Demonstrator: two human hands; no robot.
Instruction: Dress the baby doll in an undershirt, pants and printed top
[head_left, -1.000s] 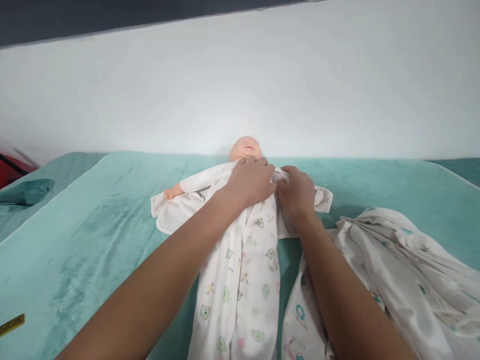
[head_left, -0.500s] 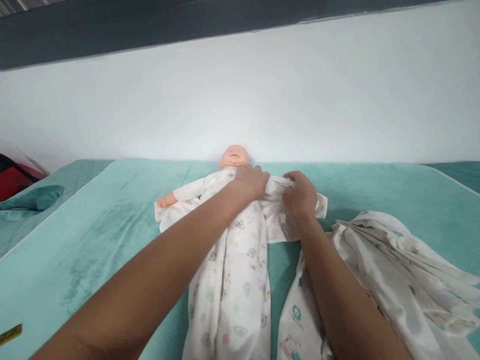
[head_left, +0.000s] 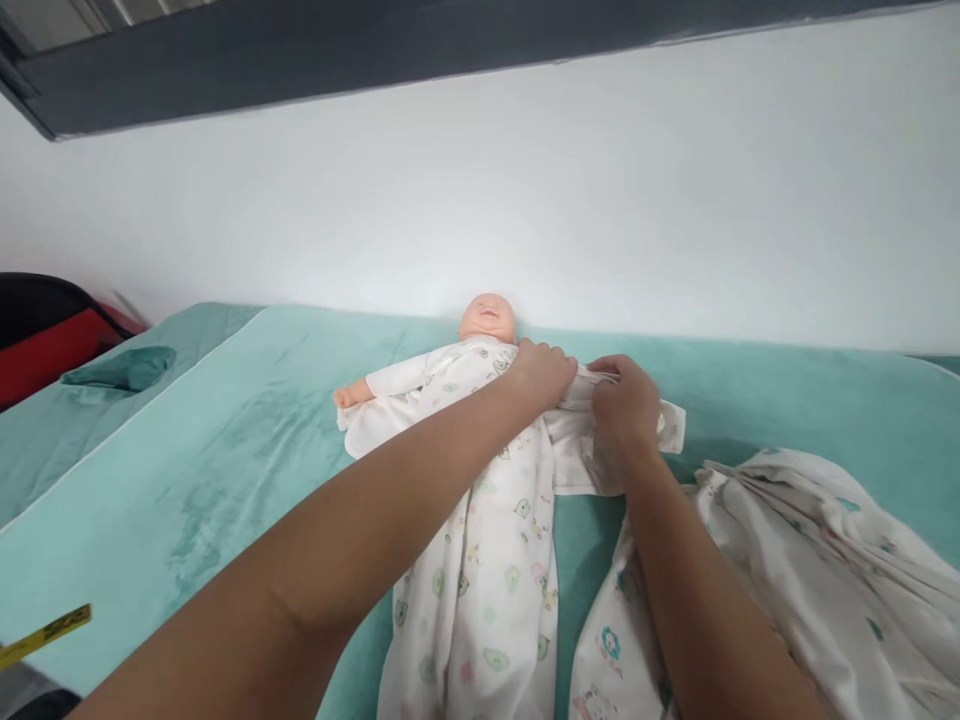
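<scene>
Head view: I see a smooth, pink-skinned baby doll (head_left: 487, 318) on its back on a teal plush cover (head_left: 225, 480); the left hand (head_left: 544, 375) bends over its upper chest, seemingly to steady it, though I cannot tell whether those fingers grip; the right hand (head_left: 628, 405) pinches gathered white fabric (head_left: 577, 392) beside it, likely to control the folds; lying flat probably helps both. Its long white garment (head_left: 510, 580) shows green, pink and yellow prints; one forearm pokes out, the other is hidden; a crumpled printed white cloth (head_left: 810, 560) lies nearby.
</scene>
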